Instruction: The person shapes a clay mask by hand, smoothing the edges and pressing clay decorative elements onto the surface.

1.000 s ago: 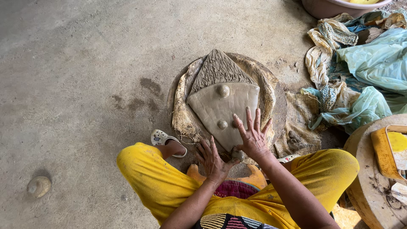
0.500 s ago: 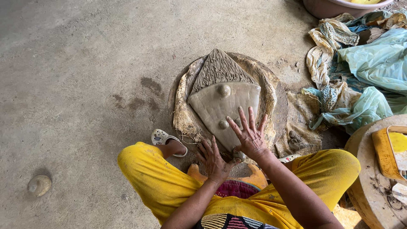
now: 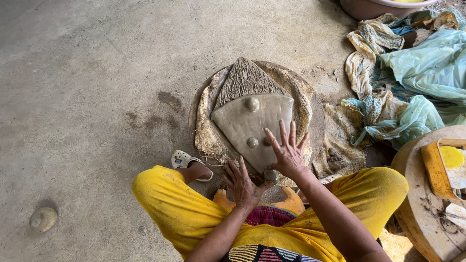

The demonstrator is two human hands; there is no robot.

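A bare grey concrete floor [image 3: 92, 73] fills most of the view, marked with a few dark damp patches, and a small rounded grey stone [image 3: 43, 219] lies on it well apart from the work. In the middle sits a round flat disc draped with rough, clay-stained sacking [image 3: 303, 104], and on that lies a wedge-shaped slab of wet grey clay [image 3: 247, 123], its pointed top combed into wavy ridges and its smooth lower part carrying small round clay knobs. The person squats over it in yellow trousers [image 3: 167, 208], a white sandal [image 3: 182, 159] just beside the disc. The right hand [image 3: 287, 154] lies flat on the slab's lower right part with fingers spread open, gripping nothing; the left hand [image 3: 244, 183] rests at the slab's lowest tip, fingers loosely splayed and also holding nothing. Compared with a second ago, the right hand has slid a little up and to the right on the clay, while the left has hardly shifted. To the right, a heap of pale green plastic sheeting and patterned rags [image 3: 417, 73] covers the floor. A brownish basin [image 3: 374, 7] shows at the top edge, something yellow inside it. On a round wooden block [image 3: 422, 204] at the right stands an orange rectangular tray [image 3: 437, 170] holding a yellow piece.
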